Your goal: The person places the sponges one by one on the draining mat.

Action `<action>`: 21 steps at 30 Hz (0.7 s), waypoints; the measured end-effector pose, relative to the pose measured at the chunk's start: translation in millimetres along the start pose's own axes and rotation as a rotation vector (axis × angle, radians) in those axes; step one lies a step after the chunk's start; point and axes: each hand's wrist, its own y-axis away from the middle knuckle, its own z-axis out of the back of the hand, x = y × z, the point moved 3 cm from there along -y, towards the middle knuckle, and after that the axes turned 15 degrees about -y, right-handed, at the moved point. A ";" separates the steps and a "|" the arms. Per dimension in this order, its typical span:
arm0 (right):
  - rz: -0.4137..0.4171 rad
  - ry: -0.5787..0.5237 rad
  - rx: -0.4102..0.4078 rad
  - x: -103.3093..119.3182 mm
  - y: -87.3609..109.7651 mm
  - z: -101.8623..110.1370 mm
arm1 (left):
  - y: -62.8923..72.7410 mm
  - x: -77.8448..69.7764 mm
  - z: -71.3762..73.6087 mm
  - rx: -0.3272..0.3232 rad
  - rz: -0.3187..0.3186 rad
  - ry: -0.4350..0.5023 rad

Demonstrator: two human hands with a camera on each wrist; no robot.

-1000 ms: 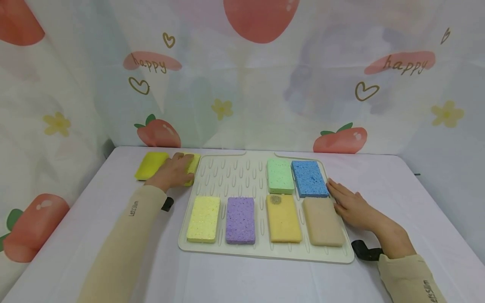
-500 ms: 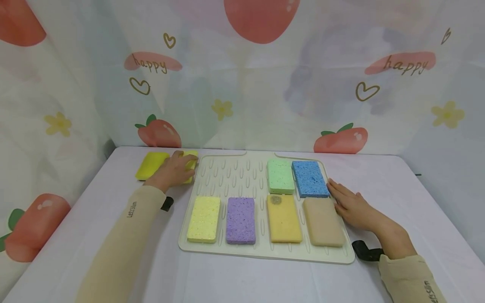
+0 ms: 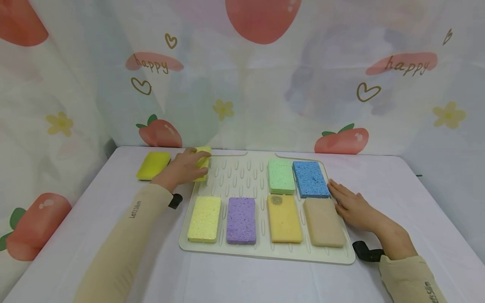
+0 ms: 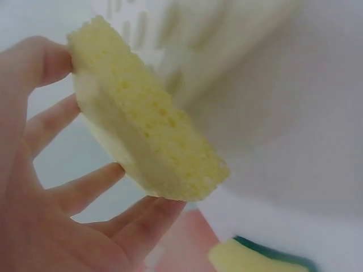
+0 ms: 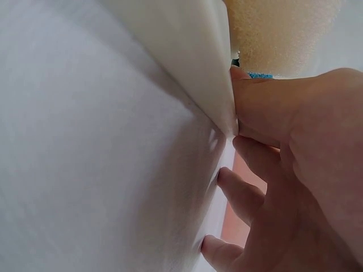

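Note:
In the head view my left hand (image 3: 181,169) pinches a pale yellow sponge (image 4: 150,122) over the upper left corner of the cream ribbed tray (image 3: 238,174). In the left wrist view the thumb and fingertips hold the sponge by its edges, tilted and clear of the tray. My right hand (image 3: 354,211) rests along the tray's right edge with its fingers extended, touching the rim, near a blue sponge (image 3: 311,179) and a beige sponge (image 3: 324,222). In the right wrist view its fingertips also meet the tablecloth.
On the tray also lie a green sponge (image 3: 281,176), a light yellow sponge (image 3: 204,219), a purple sponge (image 3: 241,221) and an orange-yellow sponge (image 3: 285,219) with a dark spot. Left of the tray is a bright yellow sponge (image 3: 153,166) on the white tablecloth (image 3: 242,282).
My left hand has lifted the pale yellow sponge from beside the tray and carried it right, over the tray's corner. My right hand stays in place.

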 end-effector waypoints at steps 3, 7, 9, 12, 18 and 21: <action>-0.006 -0.003 0.003 0.2 -0.7 0.2 | 0.9 -7.2 3.2 0.009 -0.005 0.007; -0.015 -0.015 0.009 0.5 -1.5 0.5 | 1.8 -17.0 6.2 0.019 -0.019 0.019; -0.016 -0.018 0.010 0.4 -1.6 0.5 | 1.6 -21.9 7.2 0.020 -0.027 0.024; -0.015 -0.017 0.007 0.2 -1.7 0.4 | 1.3 -29.6 8.7 0.014 -0.055 0.017; -0.013 -0.013 0.006 -0.2 -1.7 0.4 | -1.4 -47.1 9.3 0.007 -0.106 0.003; -0.011 -0.016 0.006 -0.2 -1.7 0.6 | -2.0 -56.2 9.8 0.014 -0.121 0.004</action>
